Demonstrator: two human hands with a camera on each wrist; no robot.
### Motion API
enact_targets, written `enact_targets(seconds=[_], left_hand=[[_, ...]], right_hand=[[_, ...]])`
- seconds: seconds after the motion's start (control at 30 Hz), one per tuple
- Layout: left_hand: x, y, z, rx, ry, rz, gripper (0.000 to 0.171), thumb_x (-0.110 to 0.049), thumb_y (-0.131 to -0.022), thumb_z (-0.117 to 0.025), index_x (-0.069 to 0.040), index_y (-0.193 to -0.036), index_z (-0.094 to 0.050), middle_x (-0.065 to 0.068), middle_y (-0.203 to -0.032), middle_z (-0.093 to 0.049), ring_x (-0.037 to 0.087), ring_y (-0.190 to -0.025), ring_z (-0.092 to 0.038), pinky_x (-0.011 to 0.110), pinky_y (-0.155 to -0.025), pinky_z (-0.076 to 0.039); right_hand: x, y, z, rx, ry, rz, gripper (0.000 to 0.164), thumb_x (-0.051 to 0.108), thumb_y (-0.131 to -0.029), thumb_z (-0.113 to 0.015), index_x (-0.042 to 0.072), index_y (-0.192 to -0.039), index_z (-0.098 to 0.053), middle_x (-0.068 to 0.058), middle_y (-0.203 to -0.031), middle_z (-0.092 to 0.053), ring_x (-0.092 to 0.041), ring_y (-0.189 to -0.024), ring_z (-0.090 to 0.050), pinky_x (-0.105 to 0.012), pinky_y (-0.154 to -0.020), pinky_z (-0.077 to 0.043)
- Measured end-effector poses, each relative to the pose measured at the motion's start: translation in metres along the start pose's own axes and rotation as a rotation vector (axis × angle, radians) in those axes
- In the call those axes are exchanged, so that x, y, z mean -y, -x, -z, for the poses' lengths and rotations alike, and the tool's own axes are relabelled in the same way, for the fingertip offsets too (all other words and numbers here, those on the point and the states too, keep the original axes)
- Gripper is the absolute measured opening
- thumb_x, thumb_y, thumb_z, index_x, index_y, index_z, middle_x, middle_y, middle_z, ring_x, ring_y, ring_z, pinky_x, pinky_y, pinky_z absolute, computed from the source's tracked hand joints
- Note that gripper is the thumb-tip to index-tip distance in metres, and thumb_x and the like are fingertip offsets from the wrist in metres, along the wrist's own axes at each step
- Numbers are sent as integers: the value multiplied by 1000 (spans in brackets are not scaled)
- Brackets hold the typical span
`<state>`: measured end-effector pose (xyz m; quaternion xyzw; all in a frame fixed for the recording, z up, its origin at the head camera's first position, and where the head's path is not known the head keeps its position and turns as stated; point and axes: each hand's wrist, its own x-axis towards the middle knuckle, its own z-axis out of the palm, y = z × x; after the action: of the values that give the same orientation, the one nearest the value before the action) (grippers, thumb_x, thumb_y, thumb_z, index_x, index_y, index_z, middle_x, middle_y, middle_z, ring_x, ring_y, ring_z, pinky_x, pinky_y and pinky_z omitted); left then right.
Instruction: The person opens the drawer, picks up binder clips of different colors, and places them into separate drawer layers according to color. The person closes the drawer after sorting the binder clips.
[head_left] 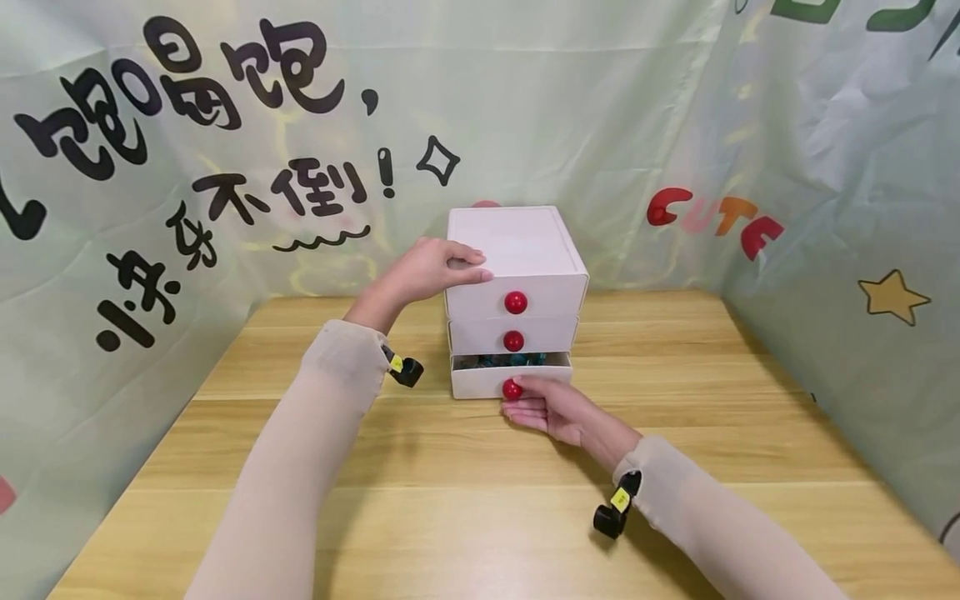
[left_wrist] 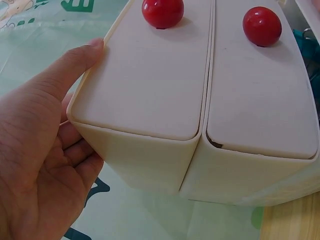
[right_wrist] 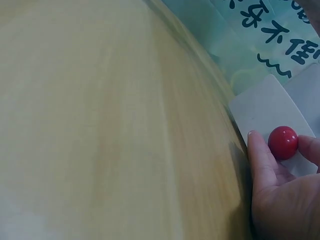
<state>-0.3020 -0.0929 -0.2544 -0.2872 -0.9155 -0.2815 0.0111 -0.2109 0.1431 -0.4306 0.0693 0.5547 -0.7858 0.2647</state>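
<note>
A white three-drawer box (head_left: pixel 517 242) stands at the back of the table, a round red knob on each drawer. My left hand (head_left: pixel 435 271) rests on its top left edge, the thumb along the front rim; in the left wrist view the other fingers of the left hand (left_wrist: pixel 55 135) lie against the top. My right hand (head_left: pixel 558 410) pinches the red knob (head_left: pixel 512 389) of the bottom drawer (head_left: pixel 472 383) between thumb and fingers. That drawer stands partly out, with dark teal things (head_left: pixel 517 360) inside. The upper two drawers sit closed.
The wooden table (head_left: pixel 465 508) stretches in front of the box. A pale green cloth with printed characters (head_left: pixel 600 108) hangs behind and along both sides. Small black cameras (head_left: pixel 405 371) are strapped to both wrists.
</note>
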Motion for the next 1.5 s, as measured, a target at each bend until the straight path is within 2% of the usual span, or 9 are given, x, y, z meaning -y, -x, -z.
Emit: enact_targets(seconds=[0.33,0.47,0.6,0.83,0.93,1.1,1.23,1.37,1.5], left_hand=[[-2,-1,0,-18,5,-10,50,-52,-87,-69,-19,-124,-70,-4,-130,-63,14,-120,-55,32,-101,-42],[-2,0,1,-3,0,-13,51,-53,-87,-68,-19,-125,-69,-4,-131,-62,14,-121,-55,32,-102,-42],[-1,3,3,7,9,-7,51,-51,-88,-69,-17,-126,-69,-2,-131,-62,15,-121,-56,32,-102,-43],[3,2,8,-6,8,-29,49,-48,-88,-70,-15,-124,-69,1,-129,-64,15,-116,-59,32,-99,-45],[4,2,9,15,-7,-39,51,-50,-88,-69,-15,-126,-68,1,-131,-62,15,-119,-58,33,-101,-44],[4,-1,11,50,-60,-124,50,-47,-91,-67,-15,-128,-66,2,-134,-60,16,-123,-55,33,-102,-42],[5,0,15,94,-107,-177,44,-41,-93,-66,-15,-128,-66,1,-134,-60,15,-124,-53,32,-98,-43],[4,3,19,126,-141,-195,39,-37,-96,-64,-16,-128,-67,-2,-134,-60,15,-126,-52,33,-101,-41],[1,10,20,115,-161,-191,36,-36,-97,-61,-15,-127,-67,-1,-133,-61,17,-123,-53,35,-104,-40]], right_hand=[[10,-14,0,-44,-45,16,32,19,-97,-61,-1,-121,-57,-27,-109,-67,-32,-98,-69,-39,-88,-53],[13,-18,0,-65,-57,8,31,18,-98,-60,-2,-121,-56,-27,-110,-66,-33,-99,-69,-39,-88,-53],[14,-20,-3,-56,-73,-17,28,16,-98,-61,-2,-119,-58,-28,-111,-66,-34,-100,-68,-39,-89,-53],[18,-24,-5,-34,-75,-11,24,15,-97,-62,-3,-112,-63,-24,-102,-70,-34,-100,-68,-40,-90,-52],[21,-22,-5,-37,18,-2,30,19,-98,-61,-5,-116,-61,-26,-107,-68,-32,-99,-69,-39,-89,-53],[26,-9,-2,-65,276,44,45,29,-99,-59,-8,-124,-54,-28,-114,-65,-29,-94,-70,-38,-86,-55],[28,7,6,-67,447,81,51,30,-101,-55,-13,-128,-50,-29,-117,-63,-32,-99,-67,-37,-89,-54],[28,23,17,-81,600,150,53,28,-102,-54,-18,-128,-50,-30,-117,-63,-34,-104,-65,-38,-90,-53],[31,40,31,-134,819,235,54,34,-100,-57,-14,-125,-56,-24,-110,-67,-32,-100,-66,-38,-87,-54]])
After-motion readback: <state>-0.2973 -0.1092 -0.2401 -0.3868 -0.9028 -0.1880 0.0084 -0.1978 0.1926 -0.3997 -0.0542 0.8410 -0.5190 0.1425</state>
